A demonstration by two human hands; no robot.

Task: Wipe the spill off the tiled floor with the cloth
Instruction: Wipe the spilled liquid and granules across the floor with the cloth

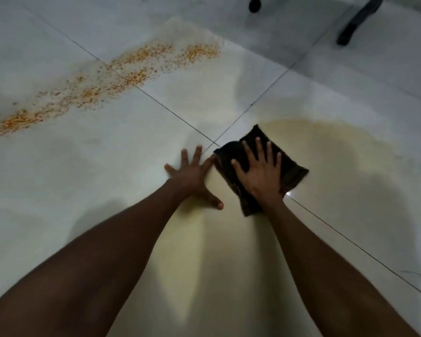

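Observation:
A dark folded cloth [291,171] lies flat on the pale tiled floor [107,171], at the left edge of a wide yellowish wet spill [326,152]. My right hand [261,172] presses down on the cloth with fingers spread and straight. Just left of it, my left hand [192,172] rests palm-down on the bare tile, fingers splayed, its index finger touching the cloth's left edge. A long streak of orange crumbs [112,81] runs diagonally across the tiles at the upper left, away from both hands.
A black chair caster [255,4] and a black chair leg [357,20] stand at the top right. Dark grout lines cross just beyond the hands. A few faint dark scratches mark the tile at the lower right.

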